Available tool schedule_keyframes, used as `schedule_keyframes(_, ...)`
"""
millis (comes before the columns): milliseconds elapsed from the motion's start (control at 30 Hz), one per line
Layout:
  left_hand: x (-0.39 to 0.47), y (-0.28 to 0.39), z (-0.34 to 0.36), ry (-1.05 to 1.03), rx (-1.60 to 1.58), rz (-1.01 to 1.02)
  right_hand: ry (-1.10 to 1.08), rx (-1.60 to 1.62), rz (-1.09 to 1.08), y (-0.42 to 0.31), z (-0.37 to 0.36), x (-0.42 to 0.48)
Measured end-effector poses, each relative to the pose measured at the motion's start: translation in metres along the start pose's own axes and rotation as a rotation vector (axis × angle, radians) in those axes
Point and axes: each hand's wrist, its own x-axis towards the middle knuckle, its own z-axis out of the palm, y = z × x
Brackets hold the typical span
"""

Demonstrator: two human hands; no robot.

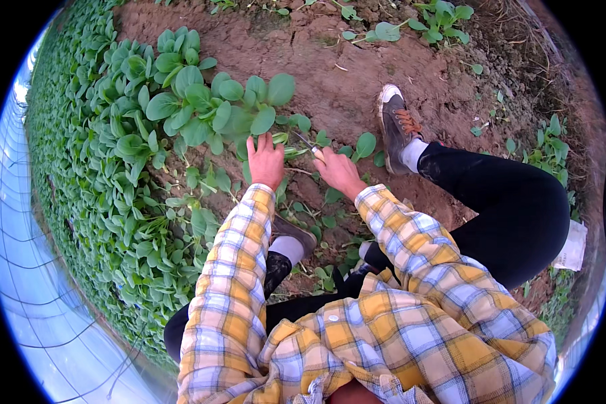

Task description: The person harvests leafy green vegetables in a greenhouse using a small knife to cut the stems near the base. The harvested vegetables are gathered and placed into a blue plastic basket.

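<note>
My left hand (266, 160) is at the base of a leafy green plant (240, 123) that looks like bok choy, its fingers curled in at the leaves. Some of those leaves are blurred, and my fingertips are partly lost among them. Pale green stalks (294, 152) show just to the right of this hand. In my right hand (337, 172) is a small knife (313, 149) with a light-coloured handle. Its thin blade points up and left towards the stalks, and the tip lies close to small leaves.
A dense bed of leafy greens (116, 217) fills the left side. Brown soil (328, 65) stretches ahead, with loose leaves (386, 32) at the top. My shoe (398, 126) stands right of the knife; my other shoe (295, 233) is below my hands. Curved plastic sheeting (25, 283) borders the bed.
</note>
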Motion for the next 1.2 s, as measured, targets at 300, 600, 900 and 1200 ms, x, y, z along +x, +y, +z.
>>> schedule_keyframes(300,0.013,0.000,0.011,-0.057,0.085,-0.087,-0.028,-0.026,0.051,0.002,0.008,0.011)
schedule_keyframes(600,0.013,-0.001,0.030,0.023,0.222,-0.029,-0.051,-0.035,0.034,0.002,0.011,0.023)
schedule_keyframes(900,0.022,0.004,-0.006,-0.086,0.059,0.029,0.186,0.179,0.058,0.023,0.021,0.030)
schedule_keyframes(1200,0.099,-0.043,-0.029,-0.597,0.313,0.018,0.028,0.190,0.038,-0.024,0.017,0.081)
